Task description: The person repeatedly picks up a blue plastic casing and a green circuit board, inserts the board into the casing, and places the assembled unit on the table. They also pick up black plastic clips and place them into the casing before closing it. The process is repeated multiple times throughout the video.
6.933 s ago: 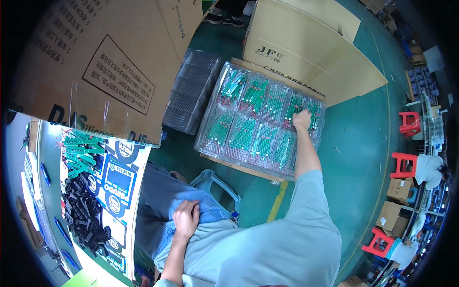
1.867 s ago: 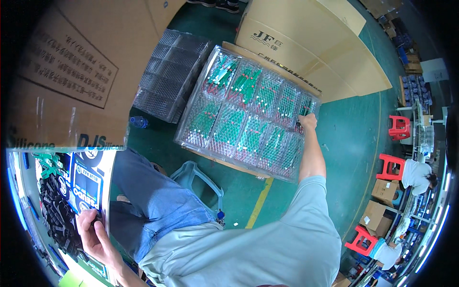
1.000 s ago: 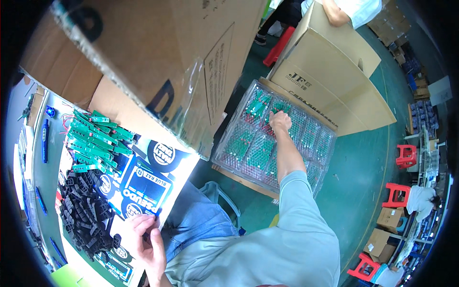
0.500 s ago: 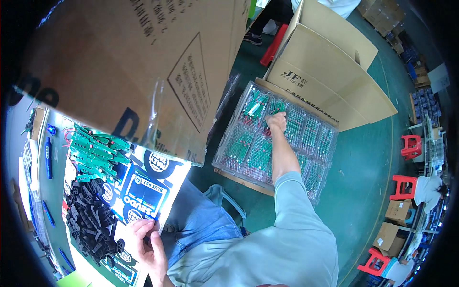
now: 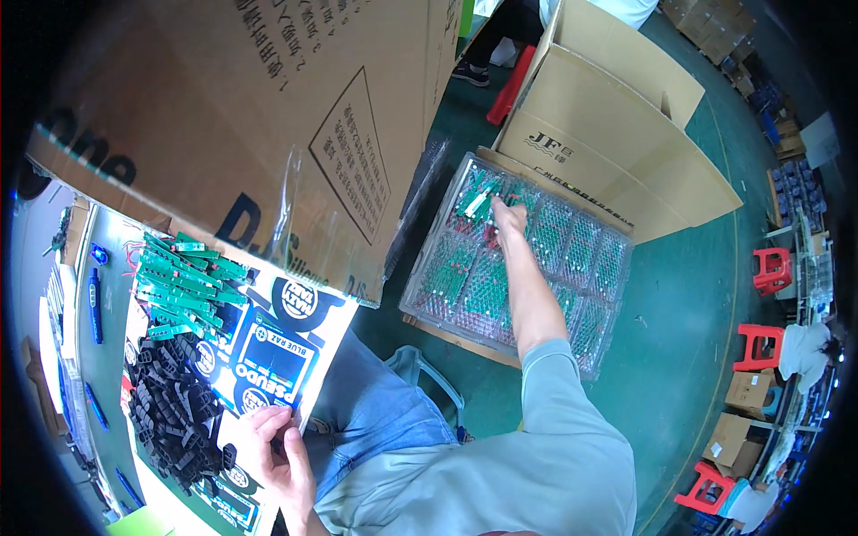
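My right hand reaches into the upper left part of a clear plastic tray. Its fingers curl down onto narrow green circuit boards with thin red wires; the fingertips are partly hidden. My left hand rests at the near edge of a printed sheet on the table, thumb and fingers apart and holding nothing. Beyond it lie a heap of small black parts and a pile of green circuit boards, some with red wires.
A large cardboard box stands over the table's far side. Behind the tray is an open carton. A blue-grey stool stands beside my leg. Blue pens lie at left; red stools line the right.
My right hand has moved a little to the left inside the tray, toward the brighter green boards. My left hand stays at the sheet's edge. The view has shifted slightly.
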The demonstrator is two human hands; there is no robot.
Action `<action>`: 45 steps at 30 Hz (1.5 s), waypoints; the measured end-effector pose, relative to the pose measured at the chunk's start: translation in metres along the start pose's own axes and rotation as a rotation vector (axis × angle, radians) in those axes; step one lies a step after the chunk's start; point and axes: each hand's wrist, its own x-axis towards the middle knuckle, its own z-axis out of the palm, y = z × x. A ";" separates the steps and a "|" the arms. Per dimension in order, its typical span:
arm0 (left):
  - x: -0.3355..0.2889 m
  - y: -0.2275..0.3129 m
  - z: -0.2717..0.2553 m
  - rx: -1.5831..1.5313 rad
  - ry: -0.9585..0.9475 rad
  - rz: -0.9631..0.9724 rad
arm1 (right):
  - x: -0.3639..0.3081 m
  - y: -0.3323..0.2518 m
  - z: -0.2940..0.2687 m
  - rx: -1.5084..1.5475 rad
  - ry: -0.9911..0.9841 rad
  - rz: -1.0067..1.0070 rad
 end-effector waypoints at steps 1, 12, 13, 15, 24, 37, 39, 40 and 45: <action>-0.002 -0.001 0.000 -0.012 0.015 -0.021 | -0.003 -0.006 0.010 -0.025 -0.013 -0.025; 0.002 0.005 -0.001 0.055 0.013 0.016 | -0.003 -0.033 0.063 -0.710 0.011 -0.294; 0.001 0.005 -0.001 0.044 0.016 0.001 | -0.003 -0.036 0.065 -0.709 0.003 -0.277; 0.002 0.006 0.000 0.064 0.007 0.042 | 0.002 -0.034 0.075 -0.744 0.008 -0.261; 0.009 0.018 0.004 -0.086 0.024 -0.001 | 0.018 -0.025 0.086 -0.691 0.000 -0.115; 0.000 0.005 0.005 0.087 0.032 0.025 | 0.013 -0.024 0.069 -0.271 -0.269 -0.056; 0.003 0.004 0.004 0.079 0.030 0.039 | 0.039 -0.006 0.065 0.129 -0.444 0.043; 0.004 0.005 0.003 0.083 0.013 0.043 | 0.042 -0.004 0.062 0.230 -0.471 0.174; -0.002 0.006 0.002 0.078 0.041 0.017 | -0.011 -0.008 0.008 0.742 -0.834 0.304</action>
